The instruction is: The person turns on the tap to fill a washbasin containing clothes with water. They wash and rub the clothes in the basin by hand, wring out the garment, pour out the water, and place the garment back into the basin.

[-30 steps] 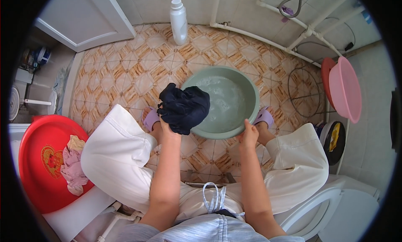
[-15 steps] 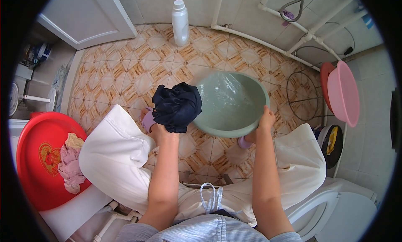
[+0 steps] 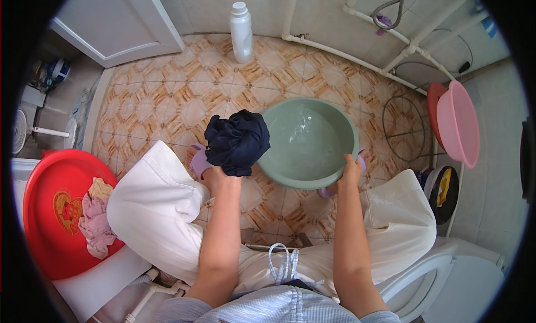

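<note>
A bunched dark navy garment [image 3: 237, 141] is gripped in my left hand [image 3: 226, 172], whose fingers are mostly hidden beneath the cloth. It is held up just left of a grey-green basin [image 3: 307, 183] with some clear water [image 3: 304, 133] in it. My right hand [image 3: 350, 169] is closed on the basin's near right rim, thumb on the edge and the other fingers out of sight.
A red basin [image 3: 42, 211] at the left holds pink and cream cloths [image 3: 96, 222]. On the tiled floor at the back stands a white bottle [image 3: 241, 35]. A pink basin [image 3: 459, 124] leans at the right wall near a wire rack [image 3: 403, 128]; a toilet [image 3: 416, 289] is at lower right.
The basin's near right side has come slightly toward me and down with my right hand. Its splashing water has calmed. The dark garment stays almost in place.
</note>
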{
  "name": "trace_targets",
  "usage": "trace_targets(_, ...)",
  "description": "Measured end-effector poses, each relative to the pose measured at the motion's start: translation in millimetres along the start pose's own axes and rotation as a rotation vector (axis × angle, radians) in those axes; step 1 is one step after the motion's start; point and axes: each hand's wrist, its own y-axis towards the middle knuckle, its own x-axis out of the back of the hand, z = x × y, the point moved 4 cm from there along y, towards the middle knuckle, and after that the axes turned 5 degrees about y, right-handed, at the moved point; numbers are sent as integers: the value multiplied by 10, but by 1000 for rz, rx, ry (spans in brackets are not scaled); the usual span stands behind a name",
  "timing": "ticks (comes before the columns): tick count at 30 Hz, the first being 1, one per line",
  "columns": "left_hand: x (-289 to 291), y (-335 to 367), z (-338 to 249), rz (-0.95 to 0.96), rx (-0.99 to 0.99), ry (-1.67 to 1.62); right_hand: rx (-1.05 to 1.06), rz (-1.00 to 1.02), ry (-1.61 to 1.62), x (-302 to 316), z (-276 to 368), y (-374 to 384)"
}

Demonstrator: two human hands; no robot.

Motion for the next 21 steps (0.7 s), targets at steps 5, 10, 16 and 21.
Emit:
trace_targets(5,164,-40,-155,-28,-209,424,85,60,-126,-389,306,-238)
trace_targets(10,966,22,-661,-398,-428,324,94,155,-133,-683,331,-382)
trace_targets(16,52,-59,-138,56,-61,96,213,212,-168,-823,441,-523)
trace_targets(21,3,-85,-119,-172,-145,124,358,249,-237,-841,567,-564)
